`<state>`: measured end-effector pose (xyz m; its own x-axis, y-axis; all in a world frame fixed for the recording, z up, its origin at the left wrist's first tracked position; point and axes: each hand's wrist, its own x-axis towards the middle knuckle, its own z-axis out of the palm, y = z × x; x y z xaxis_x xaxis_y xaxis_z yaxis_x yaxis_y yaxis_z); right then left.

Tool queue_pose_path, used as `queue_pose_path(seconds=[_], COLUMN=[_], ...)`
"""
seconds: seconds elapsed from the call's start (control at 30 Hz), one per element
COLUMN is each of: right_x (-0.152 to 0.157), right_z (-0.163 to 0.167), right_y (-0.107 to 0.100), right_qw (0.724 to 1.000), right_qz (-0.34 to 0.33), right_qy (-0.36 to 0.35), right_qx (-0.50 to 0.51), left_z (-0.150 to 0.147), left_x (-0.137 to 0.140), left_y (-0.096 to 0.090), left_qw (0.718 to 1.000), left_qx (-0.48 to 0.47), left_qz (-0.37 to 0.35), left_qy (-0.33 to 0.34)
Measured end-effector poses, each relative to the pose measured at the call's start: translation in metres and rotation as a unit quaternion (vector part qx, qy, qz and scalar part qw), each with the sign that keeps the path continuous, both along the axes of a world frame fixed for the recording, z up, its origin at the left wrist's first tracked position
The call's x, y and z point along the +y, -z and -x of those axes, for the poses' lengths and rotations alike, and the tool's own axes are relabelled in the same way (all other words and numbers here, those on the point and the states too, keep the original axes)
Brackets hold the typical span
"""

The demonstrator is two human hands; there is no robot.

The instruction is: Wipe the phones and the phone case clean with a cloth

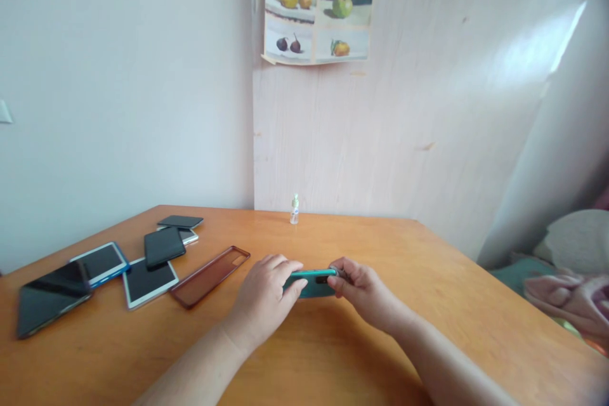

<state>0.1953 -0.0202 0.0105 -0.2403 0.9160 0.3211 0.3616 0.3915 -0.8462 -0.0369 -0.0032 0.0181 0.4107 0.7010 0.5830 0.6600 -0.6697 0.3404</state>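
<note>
Squarely between both sets of fingers, holding a teal smartphone (311, 288), long axis running across from the left hand (269, 282) to the right hand (358, 285). Tilted, with back toward the wrists and bright edge uppermost; apparently raised a little off the surface (295, 355). Pinching the left end between the left thumb, laid on the back, and the fingers curled over the top edge. Pinching the right end likewise between right thumb and forefinger, close beside the dark camera module (322, 279); cannot tell the nature of a small dark piece (347, 276) at those right fingertips. About equally near to both hands, but with the camera module much closer to the right. Off to the left of the left fingers, apart from the smartphone, a translucent reddish-brown phone case (209, 279), lying slantwise with the cut-out end toward those fingers, so nearer by far to the left hand. Farther left, past that case, a loose cluster of dark-screened phones and tablets (164, 246), some overlapping. Straight beyond the fingers, toward the wall (333, 158), a small pump bottle (294, 210), standing upright.
</note>
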Motion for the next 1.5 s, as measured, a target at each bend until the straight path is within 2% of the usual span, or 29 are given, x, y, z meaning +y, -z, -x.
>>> queue_pose_path(seconds=[0.17, 0.27, 0.37, 0.5, 0.63, 0.8, 0.97, 1.27, 1.43, 1.5], right_x=[0.016, 0.021, 0.022, 0.024, 0.027, 0.023, 0.022, 0.027, 0.022, 0.019], right_z=[-0.024, -0.034, -0.039, -0.042, -0.044, -0.038, -0.034, -0.043, -0.044, -0.041], right_y=[0.009, 0.010, 0.008, 0.005, 0.004, -0.002, 0.000, 0.013, 0.007, 0.004], right_qw=[0.999, 0.996, 0.993, 0.986, 0.966, 0.959, 0.966, 0.954, 0.932, 0.928], right_qz=[0.034, 0.059, 0.071, 0.060, 0.020, -0.023, -0.048, -0.086, -0.145, -0.167], right_qy=[0.035, 0.062, 0.087, 0.150, 0.225, 0.231, 0.236, 0.286, 0.324, 0.318], right_qx=[0.022, 0.024, 0.032, 0.042, 0.124, 0.162, 0.097, 0.020, -0.072, -0.103], left_z=[0.016, 0.017, 0.011, -0.001, -0.010, -0.018, -0.019, -0.018, -0.019, -0.019], left_x=[0.013, 0.017, 0.016, 0.010, 0.002, -0.003, -0.004, -0.001, -0.001, -0.001], left_y=[0.003, 0.006, 0.010, 0.015, 0.017, 0.019, 0.020, 0.021, 0.022, 0.022], left_qw=[0.994, 0.985, 0.981, 0.980, 0.986, 0.991, 0.992, 0.992, 0.992, 0.992], left_qx=[-0.019, -0.028, -0.045, -0.063, -0.066, -0.056, -0.052, -0.052, -0.055, -0.056], left_qz=[0.099, 0.167, 0.187, 0.188, 0.153, 0.120, 0.109, 0.109, 0.112, 0.110], left_qy=[-0.041, -0.024, 0.004, 0.020, 0.024, 0.032, 0.036, 0.031, 0.036, 0.037])
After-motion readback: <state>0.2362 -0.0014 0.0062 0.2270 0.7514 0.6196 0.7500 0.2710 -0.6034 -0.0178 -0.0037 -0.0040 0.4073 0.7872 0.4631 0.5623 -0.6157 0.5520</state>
